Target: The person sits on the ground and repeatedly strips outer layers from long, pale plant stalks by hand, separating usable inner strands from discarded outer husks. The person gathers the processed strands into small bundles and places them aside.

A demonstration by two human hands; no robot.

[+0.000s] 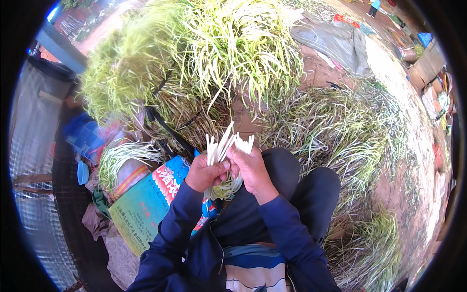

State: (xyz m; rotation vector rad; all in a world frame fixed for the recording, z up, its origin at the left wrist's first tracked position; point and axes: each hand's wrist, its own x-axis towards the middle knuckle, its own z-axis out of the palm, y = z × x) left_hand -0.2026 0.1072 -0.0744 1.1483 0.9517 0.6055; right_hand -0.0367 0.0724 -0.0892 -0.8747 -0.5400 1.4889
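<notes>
Two small bunches of pale, whitish plant stalks are held side by side above my lap. My left hand (208,171) grips the left bunch (217,148), its thumb lying across the stalks. Around the right bunch (245,143) are the fingers of my right hand (251,169), turned inward until both hands nearly meet. The upper stalk ends fan out unevenly, one standing taller than the others. Below the hands, the lower greenish-yellow parts (224,190) hang in a curl, partly hidden. Beneath my left forearm lies a printed sack (146,204) bearing writing.
A big heap of yellow-green leaves (240,47) rises ahead. Darker, loose leaves (339,124) spread on the ground at right. On the left, pale trimmed stalks (124,160) drape over a bundle beside a blue bowl (83,172). A grey plastic sheet (335,40) lies far right; a person (373,8) stands beyond.
</notes>
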